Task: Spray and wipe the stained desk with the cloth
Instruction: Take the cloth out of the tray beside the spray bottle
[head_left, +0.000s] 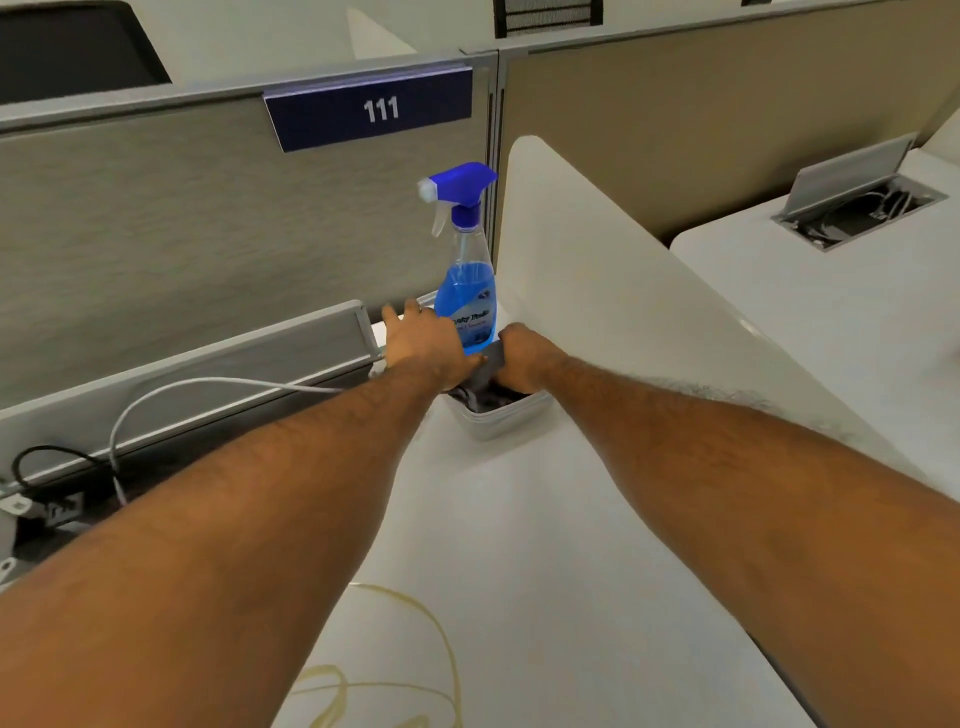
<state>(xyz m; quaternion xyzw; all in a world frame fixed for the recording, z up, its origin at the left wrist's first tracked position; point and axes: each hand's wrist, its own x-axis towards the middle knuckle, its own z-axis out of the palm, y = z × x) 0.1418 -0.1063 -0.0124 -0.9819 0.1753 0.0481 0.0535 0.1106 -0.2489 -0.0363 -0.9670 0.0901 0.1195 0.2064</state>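
Nearest the camera, thin yellowish looping stains (395, 670) are lying on the white surface (545, 545), not yet sprayed or wiped. Both forearms are reaching forward over it toward the far corner. A small white tub (501, 418) is sitting on the surface there, with a dark grey cloth (485, 387) bunched inside it. The right hand (524, 358) is dipping into the tub, grip curling around a fold of the cloth, seemingly pinching it, though the fingertips are hidden so contact isn't fully clear. The left hand (423, 345) is hovering just beside the tub with fingers spread, grip released, touching or nearly touching the base of the spray bottle (467, 280); can't tell which. The bottle is standing upright right behind the tub, blue liquid, blue trigger head, against the grey partition (208, 223). A white divider panel (597, 291) is standing along the right edge, and a white cable (208, 387) is trailing at left. Step in hand looks like fetching both tools. To do it well: lift the cloth straight up so the light tub isn't dragged or tipped, and take the bottle around its narrow neck with a finger near the trigger, keeping it upright and clear of the partition.
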